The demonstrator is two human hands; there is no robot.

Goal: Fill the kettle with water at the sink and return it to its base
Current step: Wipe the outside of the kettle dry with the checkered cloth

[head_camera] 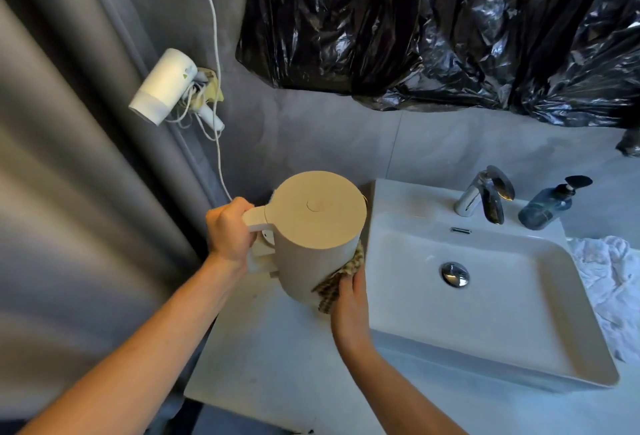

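Left hand [228,234] wrapped round the kettle [317,230] handle, lid shut, left of the sink [485,296]. Right hand [349,299] presses a checked cloth [334,284] against its near side; base probably hidden underneath.

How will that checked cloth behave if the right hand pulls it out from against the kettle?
Probably floppy: the cloth bunches and folds against the kettle. Likely light, since the right hand pins it with fingers alone. It may drag if caught under the kettle, but the left hand grips the handle, steadying it.
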